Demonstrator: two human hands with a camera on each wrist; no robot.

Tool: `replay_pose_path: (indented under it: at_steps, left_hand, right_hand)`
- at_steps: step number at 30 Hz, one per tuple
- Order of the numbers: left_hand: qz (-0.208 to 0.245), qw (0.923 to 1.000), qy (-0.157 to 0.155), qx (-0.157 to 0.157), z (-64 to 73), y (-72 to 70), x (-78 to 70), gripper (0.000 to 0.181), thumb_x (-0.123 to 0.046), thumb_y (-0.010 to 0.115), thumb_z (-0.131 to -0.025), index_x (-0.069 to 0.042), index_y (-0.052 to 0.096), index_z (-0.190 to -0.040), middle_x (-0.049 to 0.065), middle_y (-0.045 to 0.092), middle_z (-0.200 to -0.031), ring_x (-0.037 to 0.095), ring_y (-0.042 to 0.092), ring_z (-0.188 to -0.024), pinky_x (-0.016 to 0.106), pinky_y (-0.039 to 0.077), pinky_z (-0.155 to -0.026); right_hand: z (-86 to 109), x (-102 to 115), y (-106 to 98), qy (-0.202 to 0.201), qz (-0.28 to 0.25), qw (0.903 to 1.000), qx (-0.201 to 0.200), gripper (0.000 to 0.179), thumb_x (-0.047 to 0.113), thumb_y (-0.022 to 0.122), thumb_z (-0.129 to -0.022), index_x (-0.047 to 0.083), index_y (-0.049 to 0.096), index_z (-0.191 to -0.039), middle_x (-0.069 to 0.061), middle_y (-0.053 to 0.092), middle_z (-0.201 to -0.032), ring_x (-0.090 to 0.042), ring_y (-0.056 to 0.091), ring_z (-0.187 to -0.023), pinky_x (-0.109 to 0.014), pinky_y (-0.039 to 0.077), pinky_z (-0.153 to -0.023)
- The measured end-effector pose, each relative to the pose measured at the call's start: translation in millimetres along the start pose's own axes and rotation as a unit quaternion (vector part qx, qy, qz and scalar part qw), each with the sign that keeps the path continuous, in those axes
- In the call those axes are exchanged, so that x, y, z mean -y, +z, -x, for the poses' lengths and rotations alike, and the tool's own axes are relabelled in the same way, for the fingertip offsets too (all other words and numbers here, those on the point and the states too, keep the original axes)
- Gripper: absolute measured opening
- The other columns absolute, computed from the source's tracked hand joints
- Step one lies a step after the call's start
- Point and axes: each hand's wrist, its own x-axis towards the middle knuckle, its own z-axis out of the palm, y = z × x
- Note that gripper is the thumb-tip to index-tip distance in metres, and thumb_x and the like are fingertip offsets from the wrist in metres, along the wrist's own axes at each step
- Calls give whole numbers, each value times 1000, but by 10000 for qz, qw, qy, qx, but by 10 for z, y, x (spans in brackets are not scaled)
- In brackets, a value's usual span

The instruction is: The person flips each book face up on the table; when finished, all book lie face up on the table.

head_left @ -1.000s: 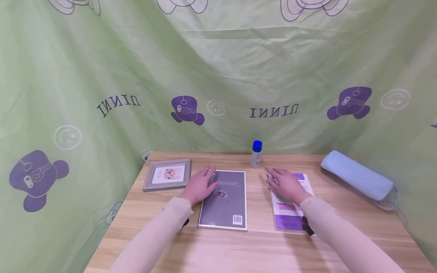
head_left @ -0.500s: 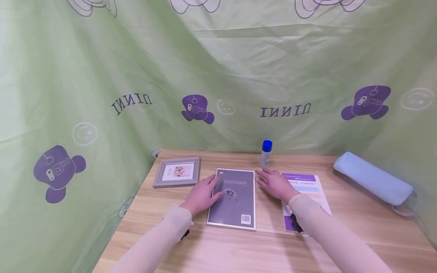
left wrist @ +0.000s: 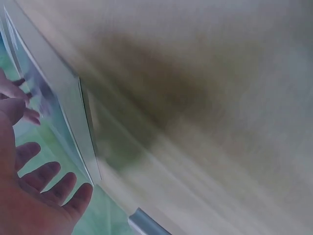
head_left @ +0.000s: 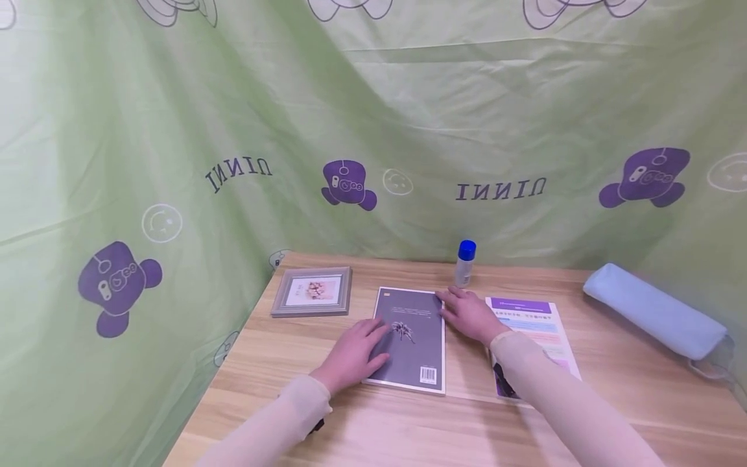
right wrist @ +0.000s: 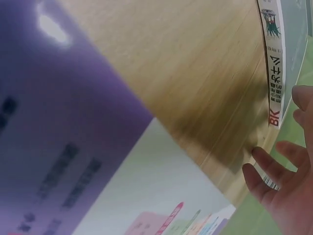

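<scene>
A dark grey book (head_left: 408, 357) with a white border, a spider-like picture and a barcode lies flat on the table. My left hand (head_left: 353, 353), fingers extended and spread, reaches over the book's left edge. At its upper right edge is my right hand (head_left: 471, 316), fingers loosely extended, fingertips right at the corner. In the right wrist view the book's spine (right wrist: 275, 63) faces that hand (right wrist: 288, 188), whose fingers are slightly bent and hold nothing. A purple and white printed booklet (head_left: 525, 318) lies under my right forearm, partly hidden by the sleeve.
A grey picture frame (head_left: 312, 292) lies at the back left. Behind my right hand stands a bottle with a blue cap (head_left: 465, 263). A light blue pencil case (head_left: 653, 308) lies along the right side. Green curtain (head_left: 408, 130) hangs behind the wooden table (head_left: 280, 389).
My right hand has moved left from over the booklet to the book's upper right edge. My left hand has slid nearer along the book's left side. The head view has turned left.
</scene>
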Motion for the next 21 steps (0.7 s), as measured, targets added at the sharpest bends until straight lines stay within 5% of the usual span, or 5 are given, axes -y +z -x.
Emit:
replay_pose_path:
  at_steps: [21]
  left_hand:
    - [159, 9993, 30, 322, 216, 13, -177, 65, -45, 70, -99, -11, 55, -152, 16, 47, -158, 38, 42, -146, 56, 33, -120]
  right_hand:
    - [-130, 70, 28, 45, 118, 9997, 222, 48, 28, 66, -103, 5, 62, -144, -32, 52, -146, -54, 50, -132, -67, 41, -109]
